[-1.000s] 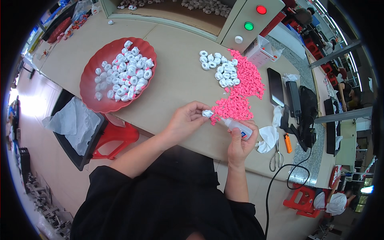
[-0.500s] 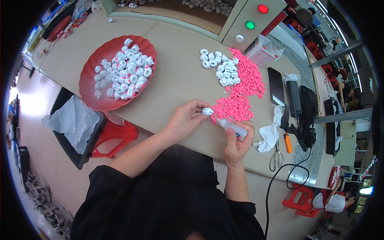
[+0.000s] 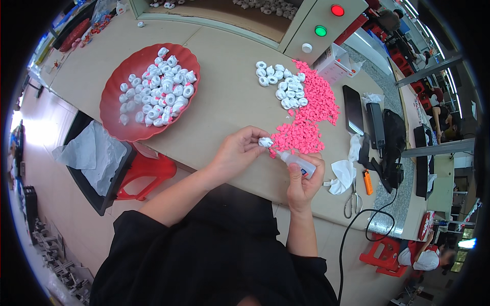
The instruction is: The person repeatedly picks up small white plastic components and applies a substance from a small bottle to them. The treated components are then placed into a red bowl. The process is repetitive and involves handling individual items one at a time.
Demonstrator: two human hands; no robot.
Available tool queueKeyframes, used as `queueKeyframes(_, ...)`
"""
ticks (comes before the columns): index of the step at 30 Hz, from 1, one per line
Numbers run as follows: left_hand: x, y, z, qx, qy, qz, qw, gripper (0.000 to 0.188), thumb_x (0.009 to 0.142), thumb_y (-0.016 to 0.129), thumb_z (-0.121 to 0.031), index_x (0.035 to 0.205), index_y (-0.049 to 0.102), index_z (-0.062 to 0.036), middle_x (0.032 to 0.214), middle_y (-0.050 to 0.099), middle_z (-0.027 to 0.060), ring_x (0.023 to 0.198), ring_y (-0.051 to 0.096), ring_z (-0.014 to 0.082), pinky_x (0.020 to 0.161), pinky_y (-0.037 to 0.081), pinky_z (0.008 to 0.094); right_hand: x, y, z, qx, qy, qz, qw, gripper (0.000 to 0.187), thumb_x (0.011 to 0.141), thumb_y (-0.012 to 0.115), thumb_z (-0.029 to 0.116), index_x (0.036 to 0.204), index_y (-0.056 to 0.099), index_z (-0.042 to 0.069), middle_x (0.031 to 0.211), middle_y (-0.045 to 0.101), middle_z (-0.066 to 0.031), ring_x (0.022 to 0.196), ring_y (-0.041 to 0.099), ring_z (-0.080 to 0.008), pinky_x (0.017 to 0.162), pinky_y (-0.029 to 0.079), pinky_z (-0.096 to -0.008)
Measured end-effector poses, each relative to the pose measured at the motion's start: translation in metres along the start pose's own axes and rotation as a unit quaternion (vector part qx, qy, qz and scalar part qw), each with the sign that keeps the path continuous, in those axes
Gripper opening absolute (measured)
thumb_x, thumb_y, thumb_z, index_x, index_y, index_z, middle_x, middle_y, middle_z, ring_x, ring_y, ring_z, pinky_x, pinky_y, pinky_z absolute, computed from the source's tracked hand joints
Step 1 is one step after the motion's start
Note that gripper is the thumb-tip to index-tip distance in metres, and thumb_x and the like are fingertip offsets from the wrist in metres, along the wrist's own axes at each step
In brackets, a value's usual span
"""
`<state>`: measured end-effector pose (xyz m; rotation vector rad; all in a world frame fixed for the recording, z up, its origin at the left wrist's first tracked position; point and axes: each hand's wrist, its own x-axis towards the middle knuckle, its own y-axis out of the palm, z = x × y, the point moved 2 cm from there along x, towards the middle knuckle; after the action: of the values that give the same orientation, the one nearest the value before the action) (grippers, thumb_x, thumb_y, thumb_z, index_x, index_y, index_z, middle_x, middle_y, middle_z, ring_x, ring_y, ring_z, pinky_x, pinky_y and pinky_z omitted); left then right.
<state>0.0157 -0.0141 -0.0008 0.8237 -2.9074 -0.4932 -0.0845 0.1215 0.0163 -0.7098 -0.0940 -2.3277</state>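
Note:
Between the thumb and fingers of my left hand (image 3: 239, 150) is a small white molded piece (image 3: 265, 142), held over the near edge of the pink heap. My right hand (image 3: 304, 184) grips a small translucent squeeze bottle (image 3: 300, 164), tilted so its narrow nozzle points up and left toward the white piece. The nozzle tip is close to the piece; whether they touch I cannot tell. Many little pink pieces (image 3: 301, 136) lie spread just beyond both hands. Farther off, a cluster of white ring-like pieces (image 3: 290, 92) rests against the pink pile.
A red scalloped bowl (image 3: 115, 125) full of white pieces stands at left. To the right lie a dark phone (image 3: 352, 111), crumpled white tissue (image 3: 343, 176), scissors (image 3: 352, 203), an orange-handled tool (image 3: 368, 182) and a black cable (image 3: 343, 245). A cabinet with lit buttons (image 3: 320, 31) stands at the back.
Both hands keep almost the same place, with the bottle and white piece still in them. The view has shifted very slightly.

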Motion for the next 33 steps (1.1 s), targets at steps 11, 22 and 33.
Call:
queueKeyframes(11, 0.0002, -0.0004, -0.0004, -0.010, -0.010, 0.000, 1.000, 0.023, 0.083, 0.052, 0.007, 0.105, 0.048, 0.0032, 0.102, 0.054, 0.0078, 0.095, 0.055, 0.0121, 0.085, 0.045, 0.0247, 0.0024, 0.0018, 0.0005, -0.044, -0.036, -0.004, 0.998, 0.026, 0.080, 0.062, 0.007, 0.098, 0.046, -0.001, 0.087, 0.049, -0.0110, 0.073, 0.046, -0.0156, 0.064, 0.039, -0.0245)
queueKeyframes(22, 0.0003, -0.0004, -0.0023, 0.001, -0.031, -0.013, 0.999, 0.021, 0.082, 0.053, 0.007, 0.103, 0.048, 0.0030, 0.100, 0.054, 0.0077, 0.093, 0.055, 0.0113, 0.083, 0.045, 0.0234, 0.0037, 0.0044, 0.0011, -0.103, -0.109, -0.003, 0.989, 0.024, 0.080, 0.061, 0.008, 0.096, 0.046, -0.001, 0.088, 0.048, -0.0109, 0.075, 0.045, -0.0158, 0.066, 0.039, -0.0242)
queueKeyframes(33, 0.0012, -0.0009, 0.0001, 0.001, -0.016, -0.016, 1.000, 0.021, 0.082, 0.053, 0.007, 0.102, 0.048, 0.0028, 0.099, 0.054, 0.0076, 0.094, 0.055, 0.0114, 0.083, 0.045, 0.0233, 0.0048, 0.0030, 0.0034, -0.084, -0.078, -0.007, 0.993, 0.024, 0.080, 0.061, 0.007, 0.096, 0.046, -0.001, 0.086, 0.049, -0.0109, 0.073, 0.046, -0.0153, 0.062, 0.038, -0.0235)
